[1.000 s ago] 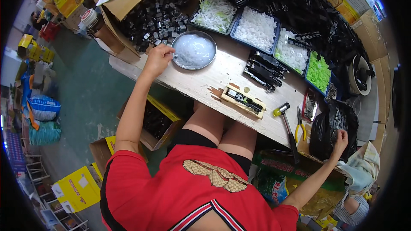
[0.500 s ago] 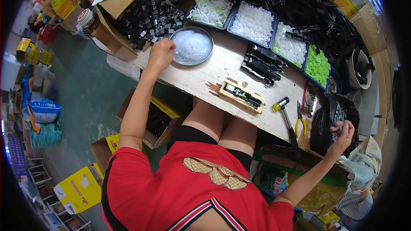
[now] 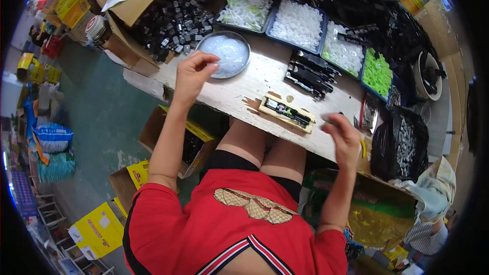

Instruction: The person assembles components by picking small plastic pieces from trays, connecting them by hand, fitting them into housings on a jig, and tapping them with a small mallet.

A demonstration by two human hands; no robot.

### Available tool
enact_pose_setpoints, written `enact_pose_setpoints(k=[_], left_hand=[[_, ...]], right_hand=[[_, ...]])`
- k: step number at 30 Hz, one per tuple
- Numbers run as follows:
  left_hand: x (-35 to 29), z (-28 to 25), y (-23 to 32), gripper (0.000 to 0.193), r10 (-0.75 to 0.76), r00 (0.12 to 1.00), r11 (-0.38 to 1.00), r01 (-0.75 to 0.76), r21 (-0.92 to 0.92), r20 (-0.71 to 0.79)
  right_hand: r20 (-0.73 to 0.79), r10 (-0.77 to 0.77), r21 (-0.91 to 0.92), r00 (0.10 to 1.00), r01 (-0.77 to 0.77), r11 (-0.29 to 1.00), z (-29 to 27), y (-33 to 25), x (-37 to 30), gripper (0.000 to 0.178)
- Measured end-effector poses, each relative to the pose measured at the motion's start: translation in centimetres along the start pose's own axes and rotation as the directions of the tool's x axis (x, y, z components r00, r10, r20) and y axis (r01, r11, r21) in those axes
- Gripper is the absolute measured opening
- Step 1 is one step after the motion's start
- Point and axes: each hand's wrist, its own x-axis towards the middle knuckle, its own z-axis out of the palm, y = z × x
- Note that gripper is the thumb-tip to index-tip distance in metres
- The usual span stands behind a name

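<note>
Wooden jig [image 3: 283, 117] sits near the front edge of the tabletop [image 3: 229, 94], cradling a black mechanism [image 3: 289, 111]. To its left, the left hand [image 3: 196, 74] bends thumb and fingertips close together; any pinched piece is unclear. To its right, the blurred right hand [image 3: 342, 136] curls its fingers, contents unclear. Keeping the mechanism flat likely helps.

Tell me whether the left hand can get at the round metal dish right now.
Probably yes: the left hand is close by the round metal dish, whose top is open, and nothing visible stands between them.
</note>
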Motion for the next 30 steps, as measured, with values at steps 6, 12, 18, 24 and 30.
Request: enact_pose_setpoints(k=[6, 12, 18, 24, 30], left_hand=[[-3.1, 6.6, 2.6, 0.011, 0.023, 0.969, 0.954, 0.052, -0.296, 0.245], [-3.9, 9.0, 3.2, 0.014, 0.096, 0.949, 0.966, -0.016, -0.257, 0.302], [-4.2, 9.7, 3.3, 0.014, 0.248, 0.937, 0.967, -0.225, -0.116, 0.246], [-4.2, 9.6, 3.4, 0.013, 0.331, 0.898, 0.943, -0.329, -0.056, 0.291], [-3.5, 9.6, 2.8, 0.015, 0.337, 0.822, 0.941, -0.315, -0.126, 0.459]], right_hand=[[0.054, -0.049, 0.025, 0.997, 0.048, 0.999, 5.5, -1.9, 2.4, 0.02], [0.05, -0.07, 0.029, 0.996, 0.068, 0.997, 5.7, -1.5, 2.2, 0.019], [0.062, -0.03, 0.052, 0.998, 0.027, 0.998, 5.5, -1.8, 2.0, 0.019], [0.067, -0.028, 0.034, 0.997, 0.025, 0.999, 5.3, -1.6, 2.0, 0.018], [0.153, -0.112, -0.031, 0.982, 0.118, 0.992, 4.8, -0.6, 1.8, 0.018]])
